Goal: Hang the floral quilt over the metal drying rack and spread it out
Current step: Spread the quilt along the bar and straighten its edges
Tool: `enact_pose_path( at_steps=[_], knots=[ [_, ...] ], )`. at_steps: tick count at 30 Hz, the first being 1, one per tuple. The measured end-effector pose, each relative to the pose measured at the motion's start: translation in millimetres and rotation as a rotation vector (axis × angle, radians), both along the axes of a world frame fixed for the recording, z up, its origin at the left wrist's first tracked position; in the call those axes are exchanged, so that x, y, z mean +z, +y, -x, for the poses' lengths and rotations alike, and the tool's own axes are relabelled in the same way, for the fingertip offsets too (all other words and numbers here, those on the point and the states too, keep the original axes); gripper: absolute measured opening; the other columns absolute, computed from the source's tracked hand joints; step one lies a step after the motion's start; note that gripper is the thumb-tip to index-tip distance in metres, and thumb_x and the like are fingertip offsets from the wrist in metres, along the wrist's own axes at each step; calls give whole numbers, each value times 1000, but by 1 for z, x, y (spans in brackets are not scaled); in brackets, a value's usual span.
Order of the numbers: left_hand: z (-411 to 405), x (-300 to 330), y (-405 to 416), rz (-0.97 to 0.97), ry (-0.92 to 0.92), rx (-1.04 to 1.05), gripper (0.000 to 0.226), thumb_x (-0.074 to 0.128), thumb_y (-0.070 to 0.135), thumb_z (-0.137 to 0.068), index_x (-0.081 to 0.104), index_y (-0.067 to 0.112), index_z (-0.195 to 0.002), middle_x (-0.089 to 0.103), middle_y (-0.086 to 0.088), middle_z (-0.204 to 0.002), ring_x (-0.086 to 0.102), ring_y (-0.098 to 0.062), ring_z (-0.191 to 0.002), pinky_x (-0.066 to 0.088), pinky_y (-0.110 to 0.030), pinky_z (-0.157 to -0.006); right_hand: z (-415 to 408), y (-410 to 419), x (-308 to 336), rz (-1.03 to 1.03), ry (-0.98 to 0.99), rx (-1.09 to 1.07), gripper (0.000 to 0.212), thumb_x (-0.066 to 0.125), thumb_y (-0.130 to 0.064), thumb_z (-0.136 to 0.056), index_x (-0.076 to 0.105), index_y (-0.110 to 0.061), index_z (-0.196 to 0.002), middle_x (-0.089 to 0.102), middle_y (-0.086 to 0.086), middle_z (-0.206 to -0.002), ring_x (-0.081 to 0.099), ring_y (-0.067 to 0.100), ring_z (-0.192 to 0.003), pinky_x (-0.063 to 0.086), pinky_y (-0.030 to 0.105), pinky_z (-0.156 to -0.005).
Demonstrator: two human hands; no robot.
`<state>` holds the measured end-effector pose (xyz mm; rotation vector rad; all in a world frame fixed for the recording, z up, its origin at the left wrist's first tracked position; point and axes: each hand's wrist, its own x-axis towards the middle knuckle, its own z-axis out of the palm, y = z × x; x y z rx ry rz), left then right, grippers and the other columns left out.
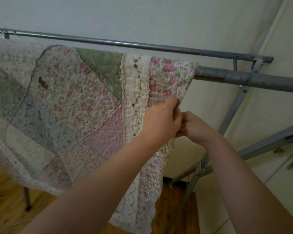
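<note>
From your head camera, the floral quilt (78, 105) is already draped over the nearer thick bar of the metal drying rack (254, 80), its patchwork face toward you and its right edge stopping short of the rack's right end, so bare grey tube shows beyond it. Your left hand (161, 122) pinches that right edge, thumb and fingers folded round the border; your right hand (195, 127) sits just beside it with fingers curled at the same edge, though whether it truly holds cloth is hidden behind the left hand, so I cannot tell. You likely grip there because pulling the border rightward along the bar would spread the cloth; the hanging looks done, the spreading not finished. The quilt is puffy, stitched cotton in pink, green, blue and cream blocks with an embroidered vine strip, soft and slack, prone to bunching. The rack is smooth, dull round tubing, a thinner rail (125, 43) behind, angled legs below over a wooden floor (5, 200).
</note>
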<state>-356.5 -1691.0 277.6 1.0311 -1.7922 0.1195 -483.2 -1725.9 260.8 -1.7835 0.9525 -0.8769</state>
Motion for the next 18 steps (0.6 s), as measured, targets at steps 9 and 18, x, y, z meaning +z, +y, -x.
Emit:
enact_pose_path(
  at_steps=[9,18],
  knots=[
    [9,2,3,-35,16,-104,21,51,2,-82,37,15,-74,42,-7,-56,41,-24,-48,35,-34,-45,7,8,-8,-65,-112,30,53,39,22,-74,70,-17,-55,63,-6,-49,60,4,-49,47,16,-45],
    [-21,9,-11,194,-107,144,16,55,19,-86,61,4,-81,61,-13,-80,52,-26,-69,43,-36,-59,9,9,13,40,-292,-157,26,54,-6,-87,74,-20,-78,73,-3,-74,68,14,-71,55,26,-61]
  ],
)
